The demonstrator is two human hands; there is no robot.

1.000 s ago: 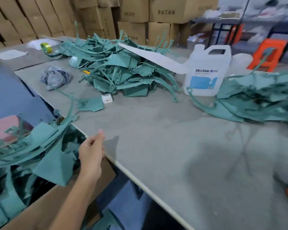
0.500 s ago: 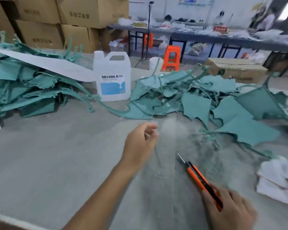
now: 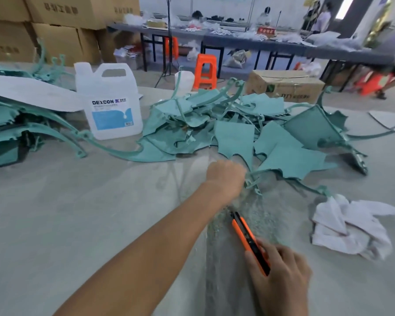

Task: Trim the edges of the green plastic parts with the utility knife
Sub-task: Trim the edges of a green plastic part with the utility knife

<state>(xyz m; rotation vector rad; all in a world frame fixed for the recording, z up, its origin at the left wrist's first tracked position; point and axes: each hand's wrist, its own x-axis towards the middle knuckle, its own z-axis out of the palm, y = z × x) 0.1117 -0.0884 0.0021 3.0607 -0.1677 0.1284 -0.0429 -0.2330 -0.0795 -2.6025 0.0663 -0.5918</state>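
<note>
A heap of green plastic parts (image 3: 235, 124) lies across the middle of the grey table (image 3: 78, 220). My left hand (image 3: 226, 176) reaches to the heap's near edge, fingers closed around the thin stem of one green part (image 3: 287, 160) with a flat wing-shaped panel. My right hand (image 3: 281, 277) is low at the front right, gripping an orange and black utility knife (image 3: 249, 240) that points up and left toward my left wrist. Its blade tip is hidden by my left forearm. Fine green shavings cover the table between my hands.
A second heap of green parts (image 3: 21, 128) sits at the left under a white sheet. A white DEXCON jug (image 3: 110, 103) stands between the heaps. A crumpled white cloth (image 3: 351, 226) lies at the right. Cardboard boxes and an orange stool stand beyond the table.
The view swung right from a box of parts to the right-hand heap. My left hand moved forward and closed on a green part; my right hand with the knife stayed low.
</note>
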